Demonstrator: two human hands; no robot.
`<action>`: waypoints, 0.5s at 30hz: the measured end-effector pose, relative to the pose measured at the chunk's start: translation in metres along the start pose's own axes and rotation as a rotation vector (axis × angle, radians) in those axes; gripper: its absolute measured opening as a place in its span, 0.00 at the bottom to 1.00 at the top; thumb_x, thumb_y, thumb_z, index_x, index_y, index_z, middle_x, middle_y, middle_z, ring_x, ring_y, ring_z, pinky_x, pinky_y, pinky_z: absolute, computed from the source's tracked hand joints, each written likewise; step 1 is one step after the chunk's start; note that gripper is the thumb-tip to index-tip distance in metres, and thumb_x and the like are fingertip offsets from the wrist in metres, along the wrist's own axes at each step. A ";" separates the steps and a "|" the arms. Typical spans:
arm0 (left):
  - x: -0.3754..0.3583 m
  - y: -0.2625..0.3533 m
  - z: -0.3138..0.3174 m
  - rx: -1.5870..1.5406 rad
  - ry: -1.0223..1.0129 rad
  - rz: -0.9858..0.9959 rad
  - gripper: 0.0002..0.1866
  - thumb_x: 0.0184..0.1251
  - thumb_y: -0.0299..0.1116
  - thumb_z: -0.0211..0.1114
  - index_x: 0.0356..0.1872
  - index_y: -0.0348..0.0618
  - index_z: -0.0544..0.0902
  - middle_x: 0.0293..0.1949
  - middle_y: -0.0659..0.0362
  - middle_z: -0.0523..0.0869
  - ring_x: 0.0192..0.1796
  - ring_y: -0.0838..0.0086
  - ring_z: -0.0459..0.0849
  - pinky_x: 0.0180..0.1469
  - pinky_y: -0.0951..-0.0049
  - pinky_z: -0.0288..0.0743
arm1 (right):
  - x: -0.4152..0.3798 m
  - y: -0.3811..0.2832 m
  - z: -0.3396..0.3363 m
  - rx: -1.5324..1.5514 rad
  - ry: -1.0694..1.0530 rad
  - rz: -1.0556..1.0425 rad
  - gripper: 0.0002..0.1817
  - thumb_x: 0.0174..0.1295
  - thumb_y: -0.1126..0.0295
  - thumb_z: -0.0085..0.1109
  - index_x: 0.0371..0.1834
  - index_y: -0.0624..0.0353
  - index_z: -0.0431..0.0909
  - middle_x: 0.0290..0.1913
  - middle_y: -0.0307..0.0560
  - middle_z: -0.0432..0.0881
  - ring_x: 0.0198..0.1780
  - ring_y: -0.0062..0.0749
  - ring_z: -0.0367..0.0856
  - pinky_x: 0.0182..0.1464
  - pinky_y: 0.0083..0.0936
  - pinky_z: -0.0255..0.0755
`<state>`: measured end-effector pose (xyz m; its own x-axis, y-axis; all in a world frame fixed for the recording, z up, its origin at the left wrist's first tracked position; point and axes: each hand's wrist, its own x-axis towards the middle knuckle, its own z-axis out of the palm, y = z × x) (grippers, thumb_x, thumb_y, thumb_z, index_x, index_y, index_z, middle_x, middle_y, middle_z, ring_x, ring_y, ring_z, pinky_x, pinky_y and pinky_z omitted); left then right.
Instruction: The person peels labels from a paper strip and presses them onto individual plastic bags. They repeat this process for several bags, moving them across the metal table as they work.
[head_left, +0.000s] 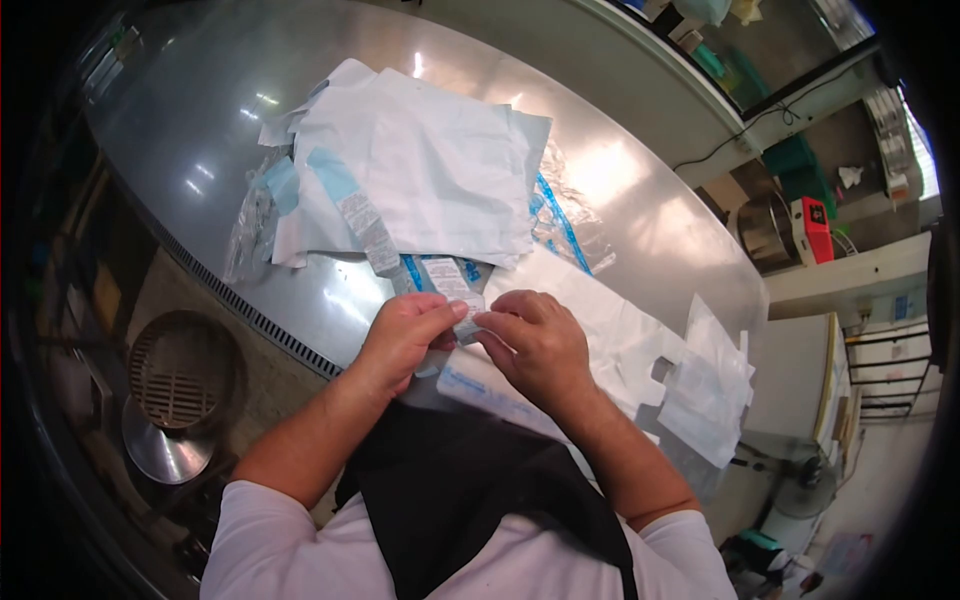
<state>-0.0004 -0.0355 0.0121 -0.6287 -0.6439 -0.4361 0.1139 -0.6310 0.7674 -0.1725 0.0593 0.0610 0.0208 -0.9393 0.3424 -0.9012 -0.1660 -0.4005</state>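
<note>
Between my two hands is a narrow printed label strip, near the front edge of the metal table. My left hand pinches its lower end from the left, thumb on top. The fingers of my right hand close on the same end from the right. Just beyond lies a second printed strip with a light blue end, resting on a stack of white plastic bags. Beneath my right hand and to its right are more white bags. A folded bag with blue print lies close to my apron.
Crumpled clear wrap with blue print lies right of the stack on the metal table. A translucent bag is at the table's right end. Round metal pans stand below the left edge. A red device is at the right.
</note>
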 end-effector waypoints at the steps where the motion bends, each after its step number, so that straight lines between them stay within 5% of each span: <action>1: 0.000 0.000 0.001 0.017 0.004 0.006 0.11 0.71 0.36 0.71 0.30 0.43 0.85 0.25 0.66 0.81 0.28 0.83 0.78 0.34 0.80 0.73 | 0.000 0.000 0.000 -0.012 0.002 -0.017 0.11 0.52 0.69 0.75 0.39 0.49 0.88 0.43 0.37 0.83 0.45 0.36 0.84 0.45 0.35 0.78; 15: 0.008 -0.005 0.000 0.016 0.044 -0.046 0.10 0.73 0.37 0.69 0.33 0.42 0.86 0.26 0.65 0.83 0.26 0.82 0.78 0.30 0.79 0.73 | -0.013 -0.005 0.004 -0.060 0.044 -0.057 0.04 0.56 0.71 0.69 0.34 0.49 0.86 0.43 0.37 0.84 0.45 0.36 0.84 0.46 0.37 0.77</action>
<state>-0.0055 -0.0376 0.0048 -0.5983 -0.6331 -0.4911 0.0732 -0.6535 0.7533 -0.1665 0.0716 0.0554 0.0554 -0.9146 0.4005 -0.9233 -0.1996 -0.3280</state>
